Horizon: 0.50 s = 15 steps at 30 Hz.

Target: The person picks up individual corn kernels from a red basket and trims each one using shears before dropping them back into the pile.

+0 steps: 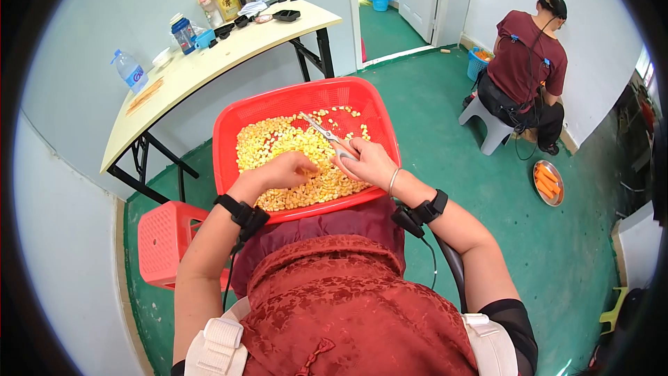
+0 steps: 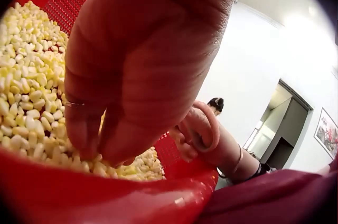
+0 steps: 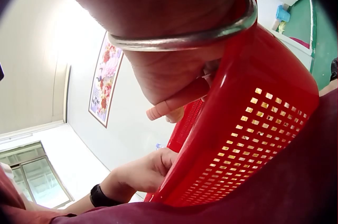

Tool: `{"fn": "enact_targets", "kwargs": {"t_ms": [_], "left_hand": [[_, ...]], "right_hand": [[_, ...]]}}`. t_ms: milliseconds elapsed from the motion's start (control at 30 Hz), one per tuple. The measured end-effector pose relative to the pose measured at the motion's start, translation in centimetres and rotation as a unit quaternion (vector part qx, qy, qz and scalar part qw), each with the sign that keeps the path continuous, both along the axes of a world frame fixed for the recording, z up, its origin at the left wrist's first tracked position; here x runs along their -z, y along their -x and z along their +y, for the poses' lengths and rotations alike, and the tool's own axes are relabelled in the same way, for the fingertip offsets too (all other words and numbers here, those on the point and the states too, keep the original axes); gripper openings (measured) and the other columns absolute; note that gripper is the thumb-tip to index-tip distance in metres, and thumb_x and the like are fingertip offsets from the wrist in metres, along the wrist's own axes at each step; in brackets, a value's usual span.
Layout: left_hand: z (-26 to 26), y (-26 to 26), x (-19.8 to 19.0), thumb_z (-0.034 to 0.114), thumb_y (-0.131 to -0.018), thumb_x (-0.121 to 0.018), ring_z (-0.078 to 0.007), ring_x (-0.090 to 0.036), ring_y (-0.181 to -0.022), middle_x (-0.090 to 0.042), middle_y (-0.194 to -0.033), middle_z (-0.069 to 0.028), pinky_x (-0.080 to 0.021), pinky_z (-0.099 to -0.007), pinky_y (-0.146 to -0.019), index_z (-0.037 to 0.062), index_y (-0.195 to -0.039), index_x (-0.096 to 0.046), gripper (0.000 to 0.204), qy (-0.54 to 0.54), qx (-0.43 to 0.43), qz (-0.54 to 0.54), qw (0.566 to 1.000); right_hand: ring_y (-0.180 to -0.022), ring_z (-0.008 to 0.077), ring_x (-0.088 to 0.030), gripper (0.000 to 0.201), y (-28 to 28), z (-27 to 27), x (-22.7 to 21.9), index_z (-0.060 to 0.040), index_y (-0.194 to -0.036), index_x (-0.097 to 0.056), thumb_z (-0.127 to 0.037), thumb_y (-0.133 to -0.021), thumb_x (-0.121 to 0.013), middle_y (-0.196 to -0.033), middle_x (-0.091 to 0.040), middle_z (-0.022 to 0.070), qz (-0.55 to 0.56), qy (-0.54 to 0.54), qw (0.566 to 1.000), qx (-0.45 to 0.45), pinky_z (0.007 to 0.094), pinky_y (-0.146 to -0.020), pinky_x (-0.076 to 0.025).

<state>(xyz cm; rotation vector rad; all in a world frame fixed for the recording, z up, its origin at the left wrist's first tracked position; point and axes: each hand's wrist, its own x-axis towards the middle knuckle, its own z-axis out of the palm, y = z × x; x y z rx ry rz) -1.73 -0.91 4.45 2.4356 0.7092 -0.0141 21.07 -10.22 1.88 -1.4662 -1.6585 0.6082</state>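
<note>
A red plastic basket (image 1: pixel 221 136) rests on the person's lap with loose yellow corn kernels (image 1: pixel 268 141) spread over its bottom. My right hand (image 1: pixel 370 163) grips a pair of scissors (image 1: pixel 321 129) by the pinkish handles, blades pointing away over the kernels. In the right wrist view, part of the handle (image 3: pixel 182 100) sticks out below the palm, while the basket wall hides the blades. Down among the kernels, my left hand (image 1: pixel 289 170) has its fingers bent. Its thumb and fingertips (image 2: pixel 113 155) come together at the kernels in the left wrist view.
A table (image 1: pixel 243 45) with bottles, cups and small black items stands ahead on the left. Beside the lap is a red stool (image 1: pixel 163 244). At right, another person (image 1: pixel 529 63) sits on a grey stool (image 1: pixel 480 122), near a bowl (image 1: pixel 549 182) of carrots.
</note>
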Motion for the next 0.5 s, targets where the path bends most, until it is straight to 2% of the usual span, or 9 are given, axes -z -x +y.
{"fn": "enact_targets", "kwargs": {"t_ms": [67, 100, 200, 233, 333, 500], "left_hand": [[1.0, 0.3, -0.5, 0.004, -0.075, -0.062, -0.0171, -0.061, -0.082, -0.063, -0.095, -0.0084, -0.05, -0.0306, -0.074, 0.0062, -0.103, -0.065, 0.028, -0.047, -0.02, -0.041, 0.998], [0.7, 0.2, -1.6, 0.002, -0.075, -0.062, -0.0148, -0.061, -0.078, -0.064, -0.092, -0.0083, -0.05, -0.029, -0.07, 0.0042, -0.101, -0.065, 0.027, 0.001, -0.08, -0.049, 0.996], [1.6, 0.8, -2.0, 0.001, -0.075, -0.061, -0.0127, -0.061, -0.072, -0.064, -0.085, -0.0082, -0.05, -0.0279, -0.066, 0.0024, -0.099, -0.065, 0.024, 0.042, -0.135, -0.072, 0.987], [1.7, 0.8, -2.1, 0.002, -0.073, -0.062, -0.0117, -0.061, -0.067, -0.064, -0.077, -0.0073, -0.05, -0.0271, -0.062, 0.001, -0.095, -0.066, 0.022, 0.033, -0.117, -0.081, 0.989], [1.2, 0.8, -2.1, 0.004, -0.07, -0.064, -0.0131, -0.062, -0.067, -0.064, -0.072, -0.007, -0.05, -0.0272, -0.062, 0.0007, -0.088, -0.067, 0.018, -0.036, -0.076, -0.016, 0.996], [0.5, 0.6, -0.4, 0.006, -0.064, -0.067, -0.0168, -0.063, -0.067, -0.065, -0.07, -0.0096, -0.05, -0.0284, -0.061, 0.0014, -0.08, -0.067, 0.017, -0.05, -0.063, 0.041, 0.996]], "right_hand": [[-0.069, 0.0333, -0.062, 0.034, -0.1, -0.1, -0.2, -0.0008, -0.077, -0.053, -0.034, -0.076, -0.06, -0.072, -0.06, 0.019, 0.002, 0.007, 1.0, 0.001, 0.0395, -0.061, -0.046], [-0.07, 0.0333, -0.062, 0.034, -0.1, -0.2, -0.3, -0.0007, -0.078, -0.053, -0.034, -0.076, -0.06, -0.072, -0.06, 0.019, 0.004, 0.01, 1.0, 0.002, 0.0395, -0.061, -0.046], [-0.07, 0.0336, -0.062, 0.034, 0.1, -0.2, -0.3, -0.0008, -0.078, -0.053, -0.034, -0.076, -0.06, -0.073, -0.06, 0.0191, 0.004, 0.013, 1.0, 0.002, 0.0396, -0.062, -0.047], [-0.071, 0.0337, -0.062, 0.034, 0.1, -0.1, -0.2, -0.0009, -0.078, -0.054, -0.034, -0.076, -0.06, -0.073, -0.06, 0.0191, 0.003, 0.011, 1.0, 0.003, 0.0396, -0.062, -0.047], [-0.071, 0.0342, -0.062, 0.033, 0.0, 0.0, 0.0, -0.0009, -0.079, -0.054, -0.034, -0.076, -0.06, -0.074, -0.06, 0.0194, 0.007, 0.006, 1.0, 0.001, 0.0396, -0.062, -0.047], [-0.07, 0.0352, -0.061, 0.034, 0.0, 0.0, 0.0, -0.001, -0.077, -0.053, -0.034, -0.076, -0.06, -0.073, -0.06, 0.0198, -0.003, -0.006, 1.0, 0.006, 0.0403, -0.062, -0.046]]}}
